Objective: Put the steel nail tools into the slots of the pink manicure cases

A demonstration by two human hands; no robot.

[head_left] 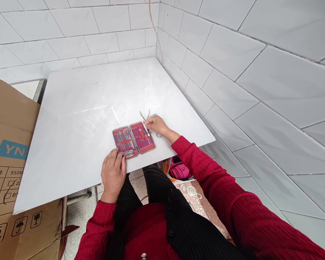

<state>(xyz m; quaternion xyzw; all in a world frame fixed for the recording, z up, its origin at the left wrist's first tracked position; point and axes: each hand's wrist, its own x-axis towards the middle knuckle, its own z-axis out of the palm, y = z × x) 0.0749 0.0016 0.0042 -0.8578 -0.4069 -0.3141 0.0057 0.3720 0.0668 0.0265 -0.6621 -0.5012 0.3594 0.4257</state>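
A manicure set case lies open on the white table, its lining purple and red. Several slim metal tools sit in a row in the left half. A nail clipper lies below them. My left hand rests with outstretched fingers at the case's lower left corner. Over the right half, my right hand pinches a slim silver tool, its exact kind unclear. Nippers with spread handles lie just behind that hand. A dark finger ring of some tool shows below the wrist.
White tiled walls bound the table at the back and right. Cardboard boxes stand along the left edge. A pale cable hangs in the corner. Under the table's front edge is a pink bag-like item.
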